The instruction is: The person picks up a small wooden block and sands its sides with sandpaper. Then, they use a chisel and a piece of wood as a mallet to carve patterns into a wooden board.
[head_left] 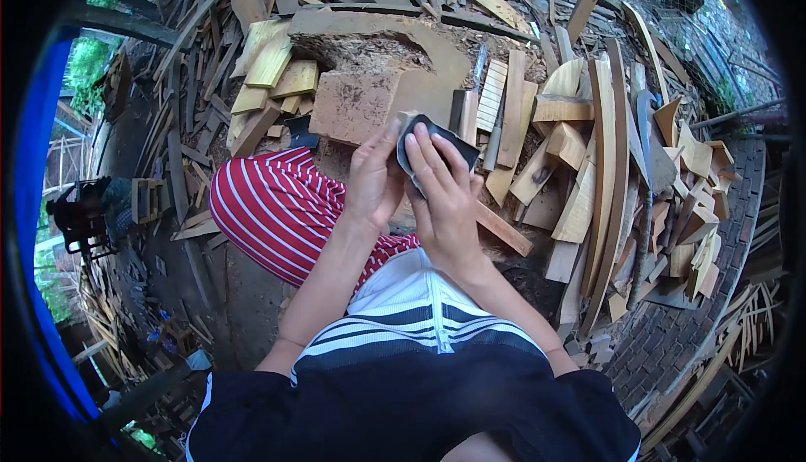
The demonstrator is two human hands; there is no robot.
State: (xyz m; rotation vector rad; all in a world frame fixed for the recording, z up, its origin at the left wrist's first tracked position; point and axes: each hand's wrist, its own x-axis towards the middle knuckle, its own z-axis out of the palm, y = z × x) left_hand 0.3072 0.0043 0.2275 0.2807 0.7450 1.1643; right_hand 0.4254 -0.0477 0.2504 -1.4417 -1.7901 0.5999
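In front of the chest, my left hand (376,175) and my right hand (442,183) meet. A dark sheet (457,145), perhaps sandpaper, is folded under the fingers of my right hand, which press on it. The fingers of my left hand are curled at its left edge and seem to grip a small pale piece (406,118), mostly hidden by the sheet and the fingers. Just beyond the hands lies a thick wooden block (353,108) with a rough, broken top.
Yellowish wood pieces (294,78) lie left of the block. To the right are a ruled white strip (492,97), a brown stick (505,231) and long curved boards (601,185). A red striped cloth (273,206) covers the left knee. Wood scraps surround the place.
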